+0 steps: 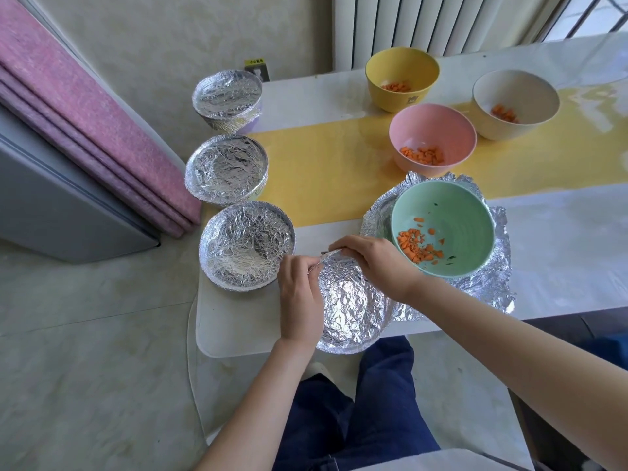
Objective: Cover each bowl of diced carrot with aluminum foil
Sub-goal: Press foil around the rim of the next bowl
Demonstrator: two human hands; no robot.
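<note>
A foil-covered bowl (351, 307) sits at the table's near edge. My left hand (300, 295) pinches the foil at its far-left rim. My right hand (373, 260) grips the foil fold at the far rim. Three foil-covered bowls stand in a column along the left edge: near (246, 246), middle (226, 168) and far (227, 96). A green bowl (452, 212) with diced carrot rests uncovered on a crumpled foil sheet (496, 283), right of my hands. Pink (431, 130), yellow (401, 71) and white (515, 96) bowls of carrot stand uncovered further back.
The white table (560, 239) has a yellow runner (323, 164) across it. A pink folded mat (85, 107) leans against a grey panel at the left. A radiator (424, 25) stands behind the table. My legs in blue trousers are below the table edge.
</note>
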